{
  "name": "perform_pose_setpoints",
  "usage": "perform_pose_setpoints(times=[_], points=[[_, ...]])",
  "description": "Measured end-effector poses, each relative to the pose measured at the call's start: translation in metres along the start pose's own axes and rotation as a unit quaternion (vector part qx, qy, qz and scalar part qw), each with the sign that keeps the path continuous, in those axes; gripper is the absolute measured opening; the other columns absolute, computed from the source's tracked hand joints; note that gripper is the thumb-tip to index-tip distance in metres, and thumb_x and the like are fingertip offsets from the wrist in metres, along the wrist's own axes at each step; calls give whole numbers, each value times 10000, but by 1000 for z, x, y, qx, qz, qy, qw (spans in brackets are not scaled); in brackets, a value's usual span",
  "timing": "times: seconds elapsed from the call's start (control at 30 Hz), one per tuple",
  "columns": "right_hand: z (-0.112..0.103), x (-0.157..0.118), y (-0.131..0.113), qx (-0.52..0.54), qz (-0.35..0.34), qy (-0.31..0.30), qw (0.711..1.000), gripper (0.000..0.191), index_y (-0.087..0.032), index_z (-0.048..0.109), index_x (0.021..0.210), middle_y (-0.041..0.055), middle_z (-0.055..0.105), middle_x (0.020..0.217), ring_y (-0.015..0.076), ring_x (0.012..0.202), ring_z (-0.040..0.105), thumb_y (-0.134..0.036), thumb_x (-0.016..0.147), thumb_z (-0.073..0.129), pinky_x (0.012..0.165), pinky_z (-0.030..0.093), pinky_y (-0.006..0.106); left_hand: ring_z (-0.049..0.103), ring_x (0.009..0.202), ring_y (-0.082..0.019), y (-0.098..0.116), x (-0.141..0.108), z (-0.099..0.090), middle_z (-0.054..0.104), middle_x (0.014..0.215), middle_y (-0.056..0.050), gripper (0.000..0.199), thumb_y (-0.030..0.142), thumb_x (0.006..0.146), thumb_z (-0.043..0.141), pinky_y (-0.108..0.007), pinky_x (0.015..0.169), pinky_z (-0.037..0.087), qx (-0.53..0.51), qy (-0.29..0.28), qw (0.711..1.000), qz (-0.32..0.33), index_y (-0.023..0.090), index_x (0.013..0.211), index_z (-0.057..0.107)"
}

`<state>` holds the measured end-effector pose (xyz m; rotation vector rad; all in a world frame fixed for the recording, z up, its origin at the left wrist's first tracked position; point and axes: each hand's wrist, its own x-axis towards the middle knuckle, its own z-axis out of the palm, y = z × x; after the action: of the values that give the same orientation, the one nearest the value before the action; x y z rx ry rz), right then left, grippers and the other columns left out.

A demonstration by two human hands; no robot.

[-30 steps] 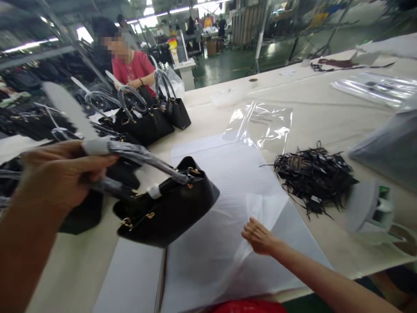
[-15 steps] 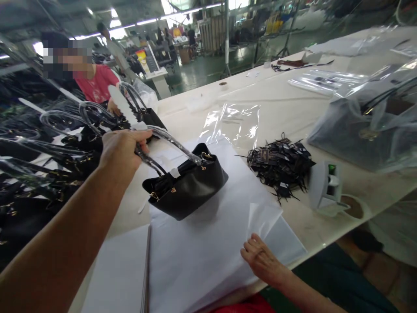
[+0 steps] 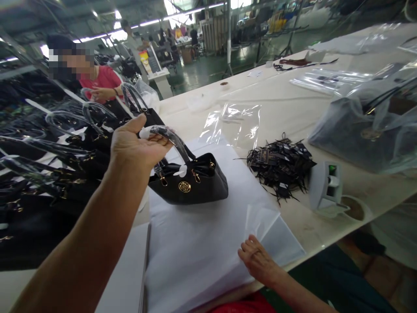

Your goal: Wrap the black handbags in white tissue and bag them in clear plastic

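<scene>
A black handbag [image 3: 208, 187] with a round gold emblem hangs tilted by its plastic-wrapped handles over white sheets [image 3: 195, 243]. Its handles pass over the fingers of my left hand [image 3: 140, 143], which is palm up with the thumb raised. A small white piece shows at the bag's opening. My right hand [image 3: 256, 258] is closed at the near right of the sheets, on the edge of a clear plastic piece [image 3: 257, 219].
Many black bags [image 3: 42, 217] crowd the left, with a person in pink [image 3: 100, 80] behind them. Right of the sheets lie a heap of black tags [image 3: 282, 165], a tape dispenser [image 3: 325, 187] and a plastic-covered bag [image 3: 355, 130]. Clear plastic [image 3: 233, 124] lies beyond.
The handbag has turned so its emblem side faces me. My left hand has moved slightly right and rolled palm up. The person in pink has raised their hands. My right hand has barely moved.
</scene>
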<state>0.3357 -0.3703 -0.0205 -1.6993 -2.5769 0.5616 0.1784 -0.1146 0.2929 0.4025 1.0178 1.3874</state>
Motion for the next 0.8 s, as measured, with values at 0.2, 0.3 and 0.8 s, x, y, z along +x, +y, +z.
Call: perform_pose_setpoints(times=[0.2, 0.3, 0.8], points=[[-9, 3, -1, 7, 3, -49, 999, 284, -155, 649, 823, 78, 648, 848, 207, 886, 585, 32, 721, 461, 1022, 269, 401, 583, 1065, -218, -21, 16, -12, 582, 1088, -158, 434, 210, 812, 519, -353, 931, 493, -33, 70, 996, -38, 132, 1226, 414], [-9, 3, 0, 10, 4, -49, 999, 275, -156, 649, 827, 81, 648, 858, 211, 896, 581, 21, 735, 460, 1015, 269, 406, 603, 1031, -208, -24, 19, -13, 604, 1044, -145, 424, 204, 815, 511, -349, 912, 500, -50, 54, 997, -27, 136, 1223, 415], [-45, 10, -6, -11, -89, 51, 995, 177, -188, 603, 716, 23, 595, 707, 164, 708, 520, -47, 773, 512, 962, 275, 372, 618, 977, -184, -35, 23, -11, 629, 927, -91, 357, 228, 867, 488, -325, 871, 520, -173, -5, 985, 2, 160, 1213, 430]])
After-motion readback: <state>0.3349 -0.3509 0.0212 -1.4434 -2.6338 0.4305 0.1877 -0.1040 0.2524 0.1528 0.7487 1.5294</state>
